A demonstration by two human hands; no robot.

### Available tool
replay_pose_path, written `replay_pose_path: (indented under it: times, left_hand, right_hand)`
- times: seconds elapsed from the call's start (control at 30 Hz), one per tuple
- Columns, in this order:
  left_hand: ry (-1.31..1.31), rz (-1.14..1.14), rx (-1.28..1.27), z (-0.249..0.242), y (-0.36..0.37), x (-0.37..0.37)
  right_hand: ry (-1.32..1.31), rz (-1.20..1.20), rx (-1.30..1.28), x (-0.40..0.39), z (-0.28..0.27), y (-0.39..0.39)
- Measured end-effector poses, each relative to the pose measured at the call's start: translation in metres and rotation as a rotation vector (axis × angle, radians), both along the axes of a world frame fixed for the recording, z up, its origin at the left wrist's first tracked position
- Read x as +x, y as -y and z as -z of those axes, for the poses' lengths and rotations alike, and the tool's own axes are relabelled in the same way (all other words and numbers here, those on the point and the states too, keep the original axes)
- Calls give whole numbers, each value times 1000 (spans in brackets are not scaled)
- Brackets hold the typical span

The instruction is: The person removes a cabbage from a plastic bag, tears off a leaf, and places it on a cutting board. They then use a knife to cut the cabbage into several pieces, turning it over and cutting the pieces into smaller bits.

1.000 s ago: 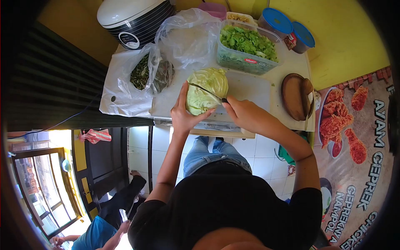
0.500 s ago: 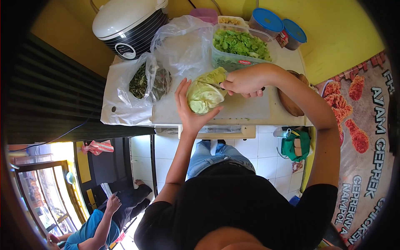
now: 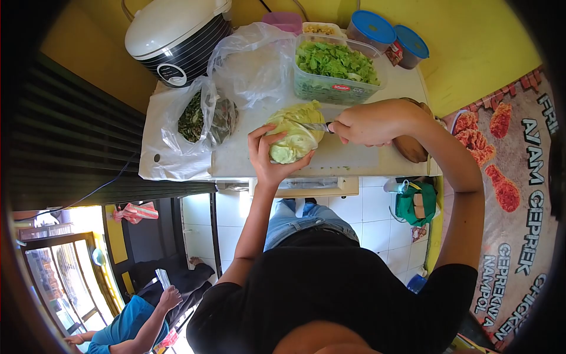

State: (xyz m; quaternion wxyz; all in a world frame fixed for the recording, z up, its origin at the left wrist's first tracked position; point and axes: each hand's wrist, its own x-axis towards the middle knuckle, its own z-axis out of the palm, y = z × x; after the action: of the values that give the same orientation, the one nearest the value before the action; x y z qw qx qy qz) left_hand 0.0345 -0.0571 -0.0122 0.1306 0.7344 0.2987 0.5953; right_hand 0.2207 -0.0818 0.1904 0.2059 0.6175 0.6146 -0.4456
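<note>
A pale green cabbage (image 3: 290, 147) rests on the table near its front edge. My left hand (image 3: 270, 154) grips its left and near side, with the thumb along the front. My right hand (image 3: 364, 124) is closed around the handle of a knife (image 3: 315, 125), whose blade lies across the top of the cabbage. Behind the cabbage stands a clear plastic box (image 3: 336, 90) of chopped green leaves (image 3: 336, 61). An open plastic bag with dark leafy bits (image 3: 191, 118) is to the left.
A rice cooker (image 3: 177, 44) stands at the back left, and two blue-lidded tubs (image 3: 372, 28) at the back right. A brown round wooden item (image 3: 411, 141) is partly behind my right forearm. Another person (image 3: 127, 321) is at the lower left.
My right hand has moved slightly right, and more of the knife blade now shows over the cabbage. My left fingers have curled further onto it. The other person's arm has shifted.
</note>
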Motion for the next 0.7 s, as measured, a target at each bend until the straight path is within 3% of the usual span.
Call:
replay_pose_path:
  times: [0.17,0.33,0.43,0.7]
  left_hand:
    - [32,-32,-81,-2,0,-1]
    - [65,-6,-123,-1,-7,-7]
    - [57,11,-144,-3,-6,-6]
    - [121,-15,-269,-2,-14,-6]
  right_hand:
    - [75,30,47,2,15,23]
    - [-114,54,344,-1,32,47]
    - [-58,168,215,-14,17,50]
    - [-119,207,284,-17,40,45]
